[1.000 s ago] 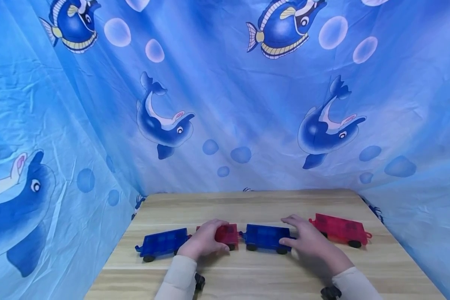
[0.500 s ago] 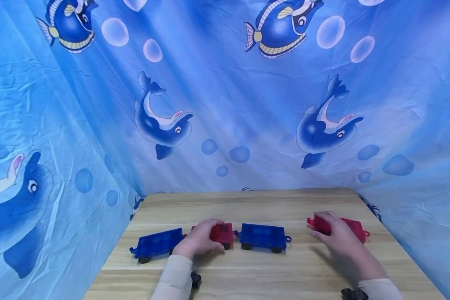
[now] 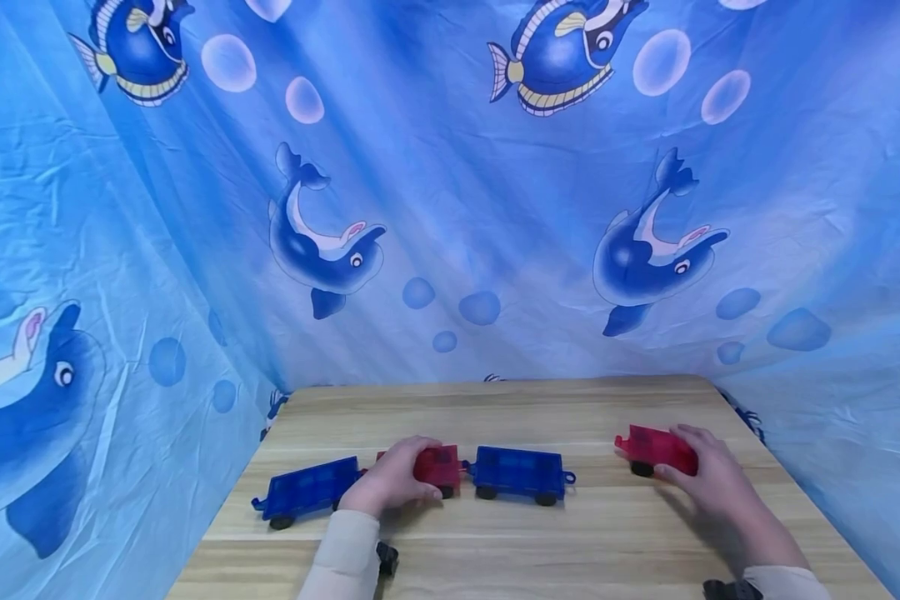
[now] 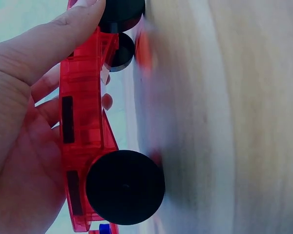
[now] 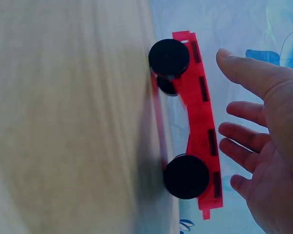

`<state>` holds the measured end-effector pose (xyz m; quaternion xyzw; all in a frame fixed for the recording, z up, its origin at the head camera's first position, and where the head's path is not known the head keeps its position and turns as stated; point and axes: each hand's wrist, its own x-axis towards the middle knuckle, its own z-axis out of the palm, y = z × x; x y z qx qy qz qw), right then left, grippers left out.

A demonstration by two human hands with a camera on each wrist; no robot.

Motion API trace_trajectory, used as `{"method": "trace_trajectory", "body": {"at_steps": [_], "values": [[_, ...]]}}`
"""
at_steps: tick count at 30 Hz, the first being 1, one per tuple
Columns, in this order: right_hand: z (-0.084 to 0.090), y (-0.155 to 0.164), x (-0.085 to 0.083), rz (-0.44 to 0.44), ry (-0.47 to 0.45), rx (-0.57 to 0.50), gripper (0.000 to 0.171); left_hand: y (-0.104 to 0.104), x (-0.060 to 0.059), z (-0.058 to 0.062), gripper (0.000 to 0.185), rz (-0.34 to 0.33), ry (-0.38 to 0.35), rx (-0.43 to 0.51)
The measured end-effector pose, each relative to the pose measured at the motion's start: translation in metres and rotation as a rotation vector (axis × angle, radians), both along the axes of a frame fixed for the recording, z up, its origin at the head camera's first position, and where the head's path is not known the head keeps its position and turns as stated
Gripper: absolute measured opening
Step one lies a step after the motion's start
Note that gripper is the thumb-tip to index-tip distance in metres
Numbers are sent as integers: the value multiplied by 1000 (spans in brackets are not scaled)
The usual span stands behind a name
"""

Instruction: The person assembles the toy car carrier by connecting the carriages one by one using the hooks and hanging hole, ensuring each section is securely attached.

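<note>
Three toy train cars stand hooked in a row: a blue one (image 3: pixel 311 487), a red one (image 3: pixel 441 468) and a second blue one (image 3: pixel 519 472). My left hand (image 3: pixel 392 482) grips the middle red car from above, hiding its left part. The left wrist view shows thumb and fingers on opposite sides of this red car (image 4: pixel 83 122). At the right stands a separate red car (image 3: pixel 654 447); my right hand (image 3: pixel 716 482) covers its right end in the head view. In the right wrist view the fingers of that hand (image 5: pixel 278 131) are loosely spread beside the car (image 5: pixel 203 117), a gap between.
The cars stand on a wooden table (image 3: pixel 540 550). A blue curtain (image 3: pixel 450 208) printed with fish and dolphins hangs behind it and along both sides. A gap of bare wood separates the row from the right-hand red car.
My right hand has moved right, from the right-hand blue car's end to the separate red car and along it. The hooked row, with my left hand on it, has shifted slightly left.
</note>
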<state>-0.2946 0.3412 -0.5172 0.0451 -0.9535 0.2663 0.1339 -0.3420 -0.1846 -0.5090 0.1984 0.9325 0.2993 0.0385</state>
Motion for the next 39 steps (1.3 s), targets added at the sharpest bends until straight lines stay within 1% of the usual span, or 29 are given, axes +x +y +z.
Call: {"method": "trace_trajectory", "body": {"at_steps": [4, 8, 11, 15, 18, 23, 29, 35, 39], "values": [[-7, 3, -1, 15, 1, 23, 89, -1, 1, 0, 82, -3, -2, 9], [-12, 3, -2, 20, -10, 75, 87, -1, 0, 0, 82, -4, -8, 16], [-14, 1, -3, 7, -8, 116, 85, -3, -1, 0, 82, -2, -7, 15], [-15, 0, -3, -9, 8, 138, 82, -4, -1, -2, 83, 11, -4, 10], [-14, 0, -4, -21, -1, 135, 79, -4, -1, -2, 82, 16, -1, 8], [-13, 0, -8, -40, -19, 130, 78, -5, 0, 1, 83, 13, 3, 5], [-11, -4, -8, -30, -22, 122, 79, -5, 1, 3, 85, 20, -1, 3], [-8, -11, -7, -27, -59, 94, 82, -5, 2, 4, 87, 26, 3, -2], [-6, -15, -6, -19, -68, 96, 82, -3, 3, 5, 89, 32, 6, 5]]}}
